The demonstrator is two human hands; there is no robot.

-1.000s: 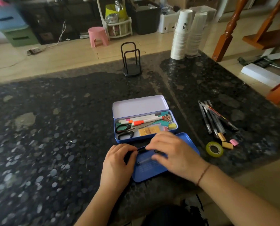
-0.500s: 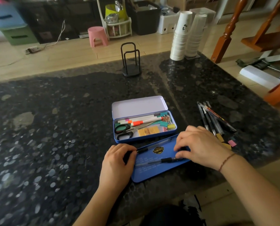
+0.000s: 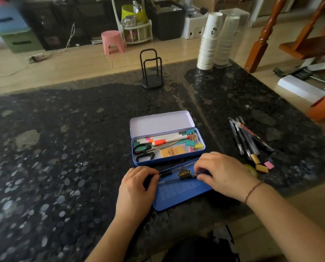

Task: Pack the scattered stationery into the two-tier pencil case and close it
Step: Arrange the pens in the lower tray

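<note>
Pen (image 3: 178,178) lies across the blue tray (image 3: 184,193), long axis running left-right, far end tipped slightly away to the right. A second dark pen (image 3: 174,170) sits parallel just beyond it, near the tray's far edge

Left hand (image 3: 137,188) is at the tray's left end, fingers curled in at the pens' left tips; looks like it's pinching or steadying them, but contact is hidden under the fingers, so can't tell which pen. Right hand (image 3: 222,173) covers the right end, fingertips pressed down on the pen shaft, fingers bent over it rather than wrapped round

So the pen is pinned at both ends, one hand each side. My read: the step is seating pens flat in the upper tier, parallel to its long side

Open tin case (image 3: 167,142) sits just beyond the tray, touching or nearly so, lid hinged back on the far side. Scissors (image 3: 144,151), markers (image 3: 163,139), binder clips (image 3: 193,143) already in the bottom tier

Remaining loose pens (image 3: 246,138) lie right of the case, axes near-far, roughly perpendicular to the tray slot. Erasers (image 3: 262,166) and tape roll (image 3: 251,169) just beside the right wrist. Right hand is clearly nearer to all of that; each pen needs about a quarter turn to line up
</note>
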